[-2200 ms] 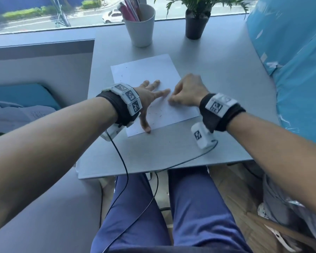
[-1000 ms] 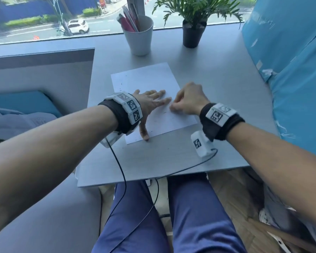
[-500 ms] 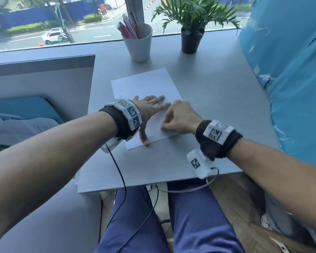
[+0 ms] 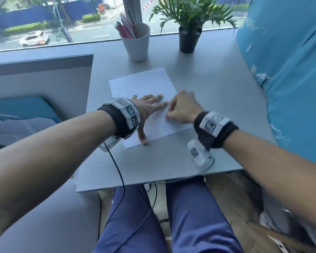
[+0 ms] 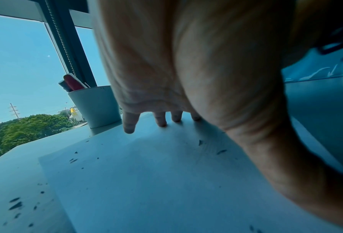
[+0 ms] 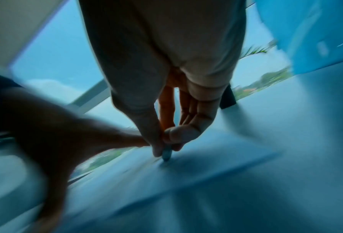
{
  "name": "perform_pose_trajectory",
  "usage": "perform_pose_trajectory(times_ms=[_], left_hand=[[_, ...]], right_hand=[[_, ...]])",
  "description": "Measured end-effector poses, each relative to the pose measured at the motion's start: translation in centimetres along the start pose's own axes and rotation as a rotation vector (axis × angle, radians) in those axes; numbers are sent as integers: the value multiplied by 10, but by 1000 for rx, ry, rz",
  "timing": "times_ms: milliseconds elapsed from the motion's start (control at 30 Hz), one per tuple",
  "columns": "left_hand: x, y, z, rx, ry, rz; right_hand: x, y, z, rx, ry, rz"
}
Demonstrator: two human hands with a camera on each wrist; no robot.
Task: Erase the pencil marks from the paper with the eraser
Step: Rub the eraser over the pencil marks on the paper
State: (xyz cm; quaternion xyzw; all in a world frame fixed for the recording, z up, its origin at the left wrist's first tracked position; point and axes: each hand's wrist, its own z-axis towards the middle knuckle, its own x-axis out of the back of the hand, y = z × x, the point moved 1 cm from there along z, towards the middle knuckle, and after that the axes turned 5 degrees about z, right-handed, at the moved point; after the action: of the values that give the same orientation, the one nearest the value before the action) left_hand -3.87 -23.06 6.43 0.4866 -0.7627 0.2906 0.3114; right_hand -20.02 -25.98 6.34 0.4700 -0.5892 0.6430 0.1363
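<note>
A white sheet of paper (image 4: 144, 84) lies on the grey table (image 4: 208, 92), dotted with dark eraser crumbs (image 5: 220, 151). My left hand (image 4: 150, 106) lies flat on the sheet with fingers spread, thumb at the near edge, pressing it down. My right hand (image 4: 179, 110) is just right of it, blurred by motion. In the right wrist view its thumb and fingers pinch a small pale eraser (image 6: 166, 153) whose tip touches the paper (image 6: 216, 159). The eraser is hidden under the hand in the head view.
A white cup with pens (image 4: 136, 42) and a potted plant (image 4: 188, 33) stand at the back by the window. A blue padded surface (image 4: 290, 70) runs along the right. Crumbs lie on the table left of the sheet (image 5: 15, 205). My knees sit under the near edge.
The right hand has shifted back and forth over the near right part of the sheet, now further right than half a second ago. The left hand stays flat on the paper.
</note>
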Motion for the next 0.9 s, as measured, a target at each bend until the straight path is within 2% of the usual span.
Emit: perform_pose_trajectory(times_ms=[67, 100, 167, 233, 333, 500, 667, 767, 900], left_hand=[[-1, -2, 2, -3, 9, 13], [-2, -3, 1, -4, 9, 5], [0, -1, 0, -6, 6, -12], [0, 1, 0, 3, -9, -27], [2, 1, 3, 25, -6, -71], [18, 10, 11, 6, 146, -202], [2, 1, 24, -18, 105, -285], [2, -1, 24, -16, 69, -266], [8, 3, 21, -9, 38, -241]], right_hand=[[-10, -8, -18, 88, -106, -46], [-6, -5, -15, 58, -116, -55], [10, 3, 3, -49, -42, -6], [18, 7, 14, -88, 14, 16], [9, 4, 13, -26, 18, -44], [12, 6, 17, -56, 30, -23], [13, 5, 17, -24, -12, -37], [9, 1, 13, -26, 14, -32], [-15, -10, -18, 98, -163, -44]])
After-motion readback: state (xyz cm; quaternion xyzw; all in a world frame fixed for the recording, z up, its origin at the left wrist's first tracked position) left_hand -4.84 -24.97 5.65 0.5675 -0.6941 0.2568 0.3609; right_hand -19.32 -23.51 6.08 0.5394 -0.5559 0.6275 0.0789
